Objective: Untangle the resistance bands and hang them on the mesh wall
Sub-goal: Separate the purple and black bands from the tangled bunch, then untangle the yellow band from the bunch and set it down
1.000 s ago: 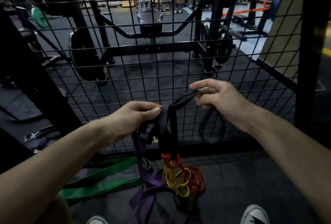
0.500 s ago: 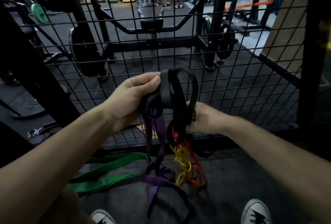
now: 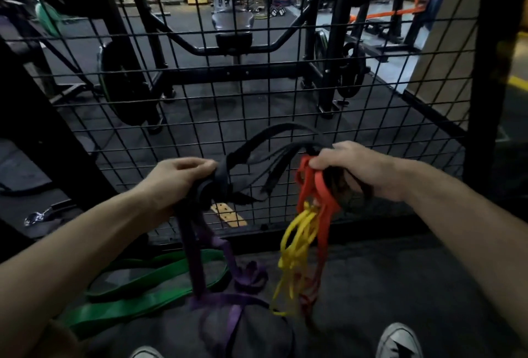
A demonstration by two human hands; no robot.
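Note:
I hold a tangle of resistance bands in front of the black mesh wall (image 3: 257, 91). My left hand (image 3: 177, 177) grips the black band (image 3: 257, 163) and the purple band (image 3: 200, 249), which hangs down to the floor. My right hand (image 3: 351, 166) grips the red band (image 3: 317, 186) together with another part of the black band. The black band stretches in loops between both hands. Thin yellow bands (image 3: 294, 243) dangle tangled with the red one below my right hand.
A green band (image 3: 137, 297) lies on the dark floor at lower left. My two shoes (image 3: 397, 340) show at the bottom edge. Behind the mesh stand gym racks and weight plates (image 3: 123, 86). A thick black post (image 3: 483, 71) frames the mesh on the right.
My hands have moved apart and lower. My right hand now grips the red band and has pulled the red and yellow bundle right, away from the purple band.

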